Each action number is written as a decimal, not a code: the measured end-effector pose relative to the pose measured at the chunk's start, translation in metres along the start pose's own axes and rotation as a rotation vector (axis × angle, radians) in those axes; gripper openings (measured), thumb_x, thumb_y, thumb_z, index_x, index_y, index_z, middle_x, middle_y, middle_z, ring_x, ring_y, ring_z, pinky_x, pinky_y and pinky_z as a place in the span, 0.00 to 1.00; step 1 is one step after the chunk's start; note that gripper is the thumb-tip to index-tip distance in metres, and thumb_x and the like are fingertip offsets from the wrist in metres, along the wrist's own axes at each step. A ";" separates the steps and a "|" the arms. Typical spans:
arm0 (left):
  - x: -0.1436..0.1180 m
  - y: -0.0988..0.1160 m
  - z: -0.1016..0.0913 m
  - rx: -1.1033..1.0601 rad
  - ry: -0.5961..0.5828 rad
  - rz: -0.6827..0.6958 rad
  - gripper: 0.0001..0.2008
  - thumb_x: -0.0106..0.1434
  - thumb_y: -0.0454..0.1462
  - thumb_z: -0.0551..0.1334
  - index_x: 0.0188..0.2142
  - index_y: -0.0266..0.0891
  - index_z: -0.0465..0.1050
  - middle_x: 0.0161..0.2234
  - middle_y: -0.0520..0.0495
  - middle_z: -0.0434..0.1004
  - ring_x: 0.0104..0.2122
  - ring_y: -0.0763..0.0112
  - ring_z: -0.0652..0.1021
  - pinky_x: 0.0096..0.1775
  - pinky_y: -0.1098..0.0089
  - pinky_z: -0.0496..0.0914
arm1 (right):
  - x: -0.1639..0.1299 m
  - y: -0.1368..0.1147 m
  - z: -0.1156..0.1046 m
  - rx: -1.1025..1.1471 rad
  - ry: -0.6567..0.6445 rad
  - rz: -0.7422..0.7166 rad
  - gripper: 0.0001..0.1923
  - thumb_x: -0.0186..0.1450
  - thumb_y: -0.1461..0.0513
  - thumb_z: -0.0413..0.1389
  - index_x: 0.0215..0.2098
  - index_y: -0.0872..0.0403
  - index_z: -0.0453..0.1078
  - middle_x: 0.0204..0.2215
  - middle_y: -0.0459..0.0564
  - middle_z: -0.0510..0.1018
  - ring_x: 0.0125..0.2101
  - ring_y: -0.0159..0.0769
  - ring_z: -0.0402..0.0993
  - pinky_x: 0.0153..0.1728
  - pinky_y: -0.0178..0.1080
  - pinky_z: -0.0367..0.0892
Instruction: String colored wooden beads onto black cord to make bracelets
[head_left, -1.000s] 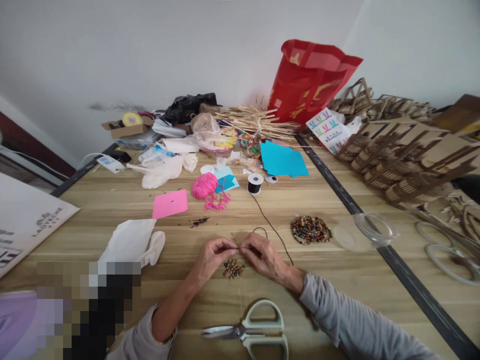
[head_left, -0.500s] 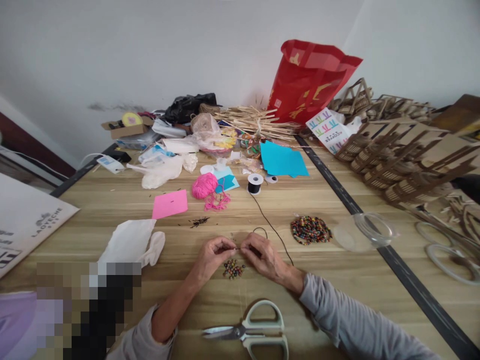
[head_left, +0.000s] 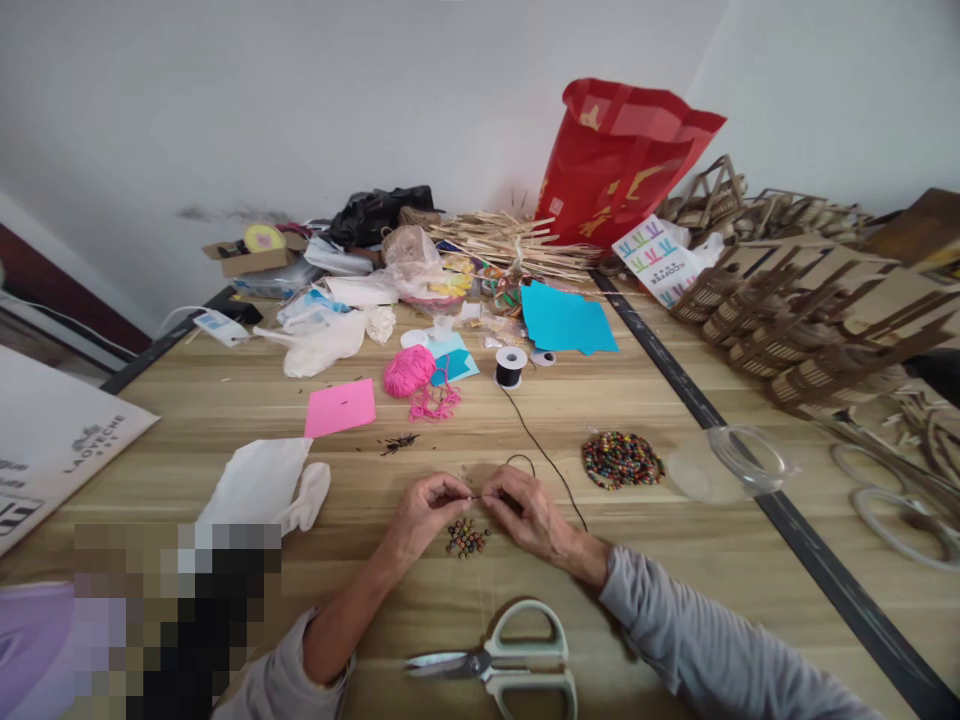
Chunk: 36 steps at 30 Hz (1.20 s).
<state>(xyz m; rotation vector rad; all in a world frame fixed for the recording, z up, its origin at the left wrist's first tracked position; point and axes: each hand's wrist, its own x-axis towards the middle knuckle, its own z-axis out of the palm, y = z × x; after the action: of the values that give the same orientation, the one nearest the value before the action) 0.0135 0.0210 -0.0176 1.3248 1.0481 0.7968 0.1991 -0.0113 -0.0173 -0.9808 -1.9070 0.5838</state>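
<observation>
Two hands, left hand point(head_left: 421, 515) and right hand point(head_left: 525, 512), pinch the black cord point(head_left: 541, 452) taut at lower centre, directly above small beads point(head_left: 466, 538) for easy threading.

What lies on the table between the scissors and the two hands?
In the head view, a small cluster of coloured beads lies between the scissors and the hands, left and right; otherwise bare wood.
</observation>
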 end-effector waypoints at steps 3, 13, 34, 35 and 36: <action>0.000 0.000 0.000 -0.005 0.001 -0.002 0.06 0.47 0.35 0.67 0.26 0.34 0.75 0.25 0.48 0.77 0.27 0.71 0.74 0.32 0.72 0.69 | 0.000 0.000 0.000 0.002 -0.001 -0.002 0.08 0.68 0.63 0.49 0.31 0.55 0.66 0.26 0.50 0.71 0.28 0.34 0.66 0.29 0.36 0.63; 0.001 0.001 0.000 -0.015 -0.006 -0.011 0.06 0.46 0.35 0.68 0.25 0.34 0.75 0.24 0.49 0.77 0.26 0.72 0.73 0.31 0.73 0.68 | -0.001 0.001 0.001 -0.003 -0.015 -0.008 0.08 0.68 0.64 0.49 0.32 0.55 0.66 0.26 0.49 0.71 0.28 0.34 0.66 0.29 0.36 0.62; 0.001 0.000 0.001 -0.011 0.005 -0.018 0.08 0.45 0.36 0.68 0.25 0.34 0.75 0.23 0.49 0.75 0.25 0.72 0.72 0.29 0.73 0.67 | -0.001 0.002 0.001 -0.010 -0.008 -0.001 0.08 0.69 0.63 0.49 0.32 0.55 0.66 0.26 0.49 0.71 0.28 0.34 0.66 0.29 0.36 0.62; 0.001 0.000 0.001 -0.009 0.004 -0.018 0.08 0.45 0.36 0.68 0.25 0.34 0.75 0.23 0.49 0.75 0.25 0.72 0.72 0.29 0.73 0.67 | -0.001 0.002 0.001 -0.010 -0.010 -0.002 0.08 0.69 0.63 0.49 0.32 0.55 0.66 0.26 0.49 0.71 0.28 0.34 0.66 0.29 0.36 0.62; 0.001 0.000 0.001 -0.008 0.003 -0.017 0.08 0.45 0.36 0.68 0.25 0.34 0.75 0.23 0.49 0.76 0.25 0.72 0.72 0.29 0.73 0.67 | -0.001 0.002 0.001 -0.010 -0.011 -0.004 0.08 0.69 0.63 0.49 0.32 0.55 0.66 0.26 0.49 0.71 0.28 0.34 0.66 0.29 0.35 0.62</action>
<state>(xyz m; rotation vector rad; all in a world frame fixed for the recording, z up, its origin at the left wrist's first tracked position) 0.0147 0.0216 -0.0174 1.3068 1.0566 0.7892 0.1991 -0.0110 -0.0199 -0.9817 -1.9228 0.5796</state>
